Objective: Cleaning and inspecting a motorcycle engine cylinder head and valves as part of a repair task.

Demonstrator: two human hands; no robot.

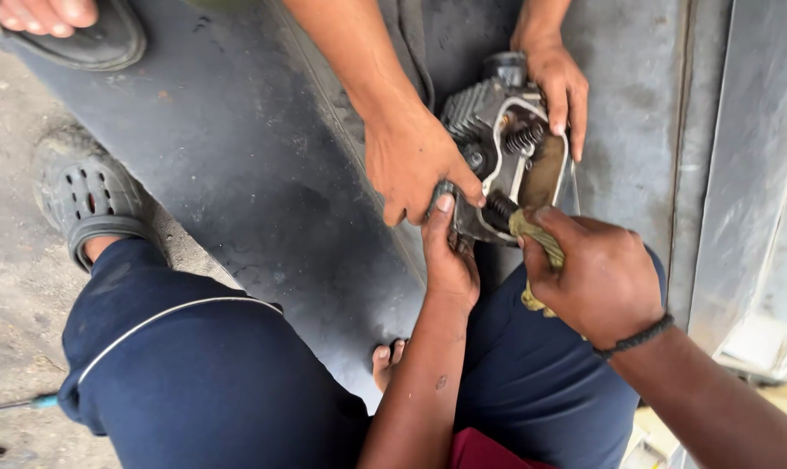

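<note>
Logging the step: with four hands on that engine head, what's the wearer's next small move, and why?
Probably press the yellowish rag in the right hand onto the near valve spring. It already touches there, while the left hand and another person's two hands brace the engine head.

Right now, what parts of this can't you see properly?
Head view only:
- Underside of the metal engine part: it rests on the dark sheet.
- Its near edge: covered by the left hand and the other person's hand.
- The yellowish tool: mostly wrapped inside the right hand.
- The other person's body: cut off by the top edge.
</note>
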